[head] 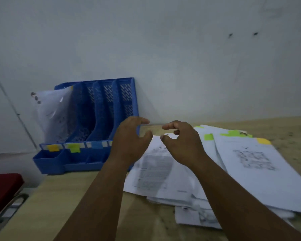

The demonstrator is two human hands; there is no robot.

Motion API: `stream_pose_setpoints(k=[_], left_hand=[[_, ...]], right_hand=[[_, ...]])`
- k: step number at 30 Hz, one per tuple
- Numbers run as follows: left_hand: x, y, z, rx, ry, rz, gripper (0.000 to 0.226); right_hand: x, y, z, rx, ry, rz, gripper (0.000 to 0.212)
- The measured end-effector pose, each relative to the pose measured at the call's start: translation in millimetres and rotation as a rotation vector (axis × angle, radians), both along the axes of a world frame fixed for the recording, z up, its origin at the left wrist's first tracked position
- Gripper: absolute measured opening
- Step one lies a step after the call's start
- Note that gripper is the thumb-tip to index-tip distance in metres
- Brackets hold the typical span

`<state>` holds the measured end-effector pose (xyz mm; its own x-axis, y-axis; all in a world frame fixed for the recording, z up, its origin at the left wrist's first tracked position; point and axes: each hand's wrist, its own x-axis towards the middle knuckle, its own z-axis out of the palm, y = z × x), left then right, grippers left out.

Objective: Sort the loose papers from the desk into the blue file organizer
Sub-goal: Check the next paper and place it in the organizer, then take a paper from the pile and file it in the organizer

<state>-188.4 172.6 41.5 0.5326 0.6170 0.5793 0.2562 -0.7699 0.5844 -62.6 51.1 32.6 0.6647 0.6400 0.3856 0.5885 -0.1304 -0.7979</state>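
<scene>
The blue file organizer (101, 108) stands against the wall at the desk's left, with several slots labelled by yellow, green and blue tabs. Its leftmost slot holds white papers (54, 112); the other slots look empty. A loose pile of white printed papers (241, 171) with green and yellow sticky tabs spreads over the desk's right half. My left hand (129, 140) hovers in front of the organizer's right end, fingers loosely curled, holding nothing. My right hand (181, 140) hovers above the pile's top left sheet (156, 169), fingers loosely curled and empty.
The wooden desk (63, 202) meets a pale wall behind. A dark red cushioned seat with a metal frame (3, 192) sits below the desk's left edge. Bare desk surface shows in front of the organizer.
</scene>
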Motion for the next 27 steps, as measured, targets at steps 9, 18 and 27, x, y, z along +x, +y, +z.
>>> stream_pose_setpoints(k=[9,18,27], left_hand=[[74,-80,-32,-0.065,0.070,-0.163,0.021],[137,-128,-66,-0.136,0.272,-0.257,0.024],[148,-136,-103,-0.121,0.267,-0.240,0.028]], right_hand=[[65,-93,-24,-0.319,-0.132,-0.252,0.051],[105,-129,-58,-0.466,0.050,-0.252,0.077],[119,-136,-74,-0.464,0.030,-0.253,0.054]])
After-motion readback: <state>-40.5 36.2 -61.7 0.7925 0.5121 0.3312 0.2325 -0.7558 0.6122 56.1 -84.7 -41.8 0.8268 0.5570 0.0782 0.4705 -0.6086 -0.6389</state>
